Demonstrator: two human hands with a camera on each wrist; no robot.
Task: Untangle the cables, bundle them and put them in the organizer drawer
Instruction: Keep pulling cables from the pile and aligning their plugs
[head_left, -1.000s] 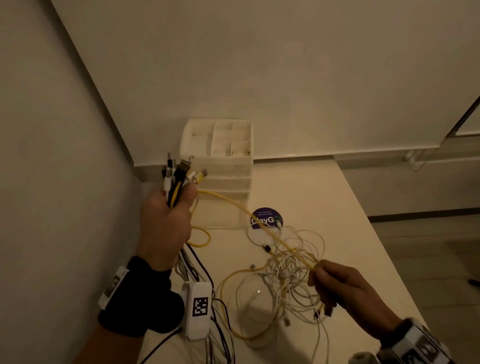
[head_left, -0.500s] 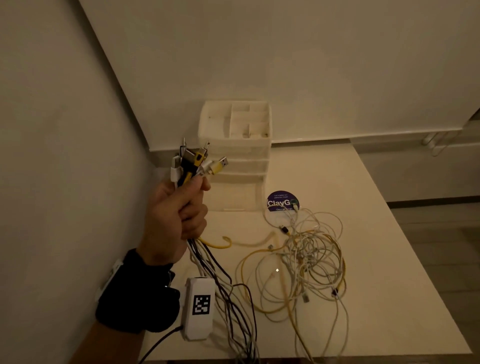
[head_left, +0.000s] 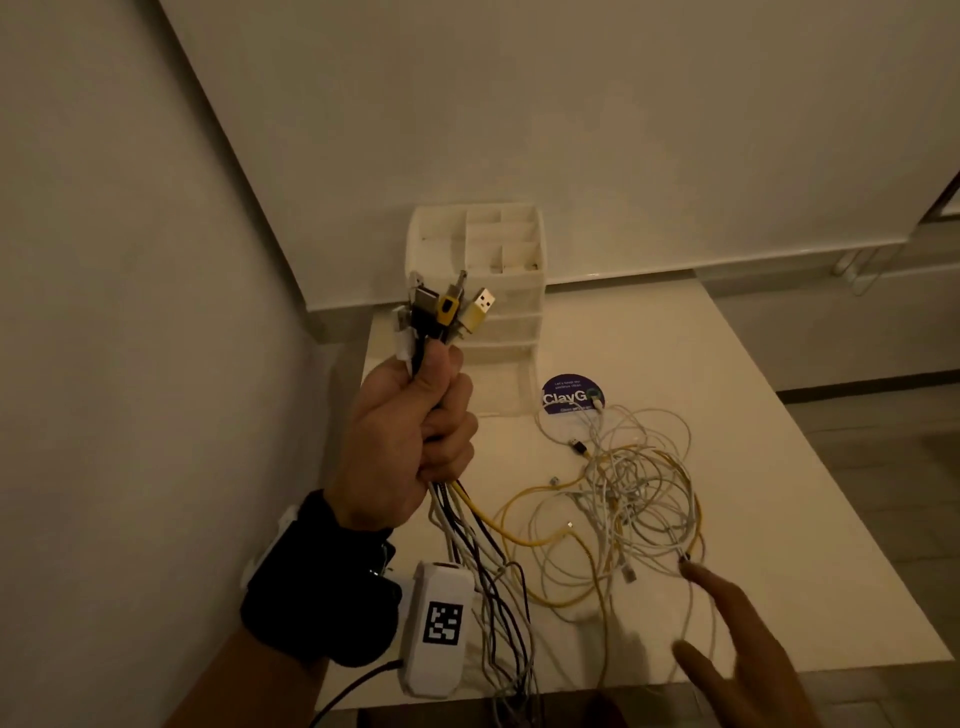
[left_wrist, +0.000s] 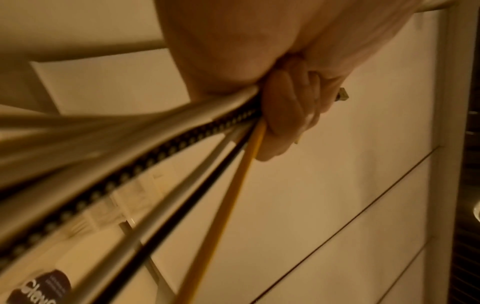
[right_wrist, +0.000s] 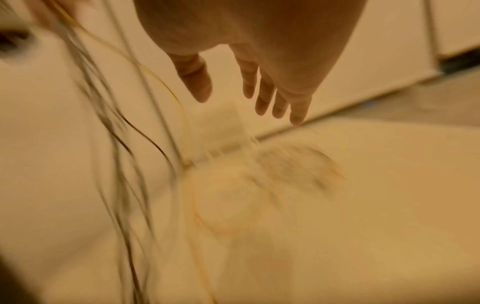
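Lying in a loose tangle on the table (head_left: 727, 415), the white and yellow cables (head_left: 631, 499) are sitting just in front of the organizer (head_left: 480, 291), beside a round purple sticker (head_left: 563, 392). Left of that tangle, the left hand (head_left: 410, 441) is gripping a bunch of cable ends (head_left: 441, 312) in a closed fist, plugs pointing up, cords trailing down off the table's near edge. Nearer than the tangle, the right hand (head_left: 743, 654) is hovering with fingers (right_wrist: 262, 90) spread open, holding nothing.
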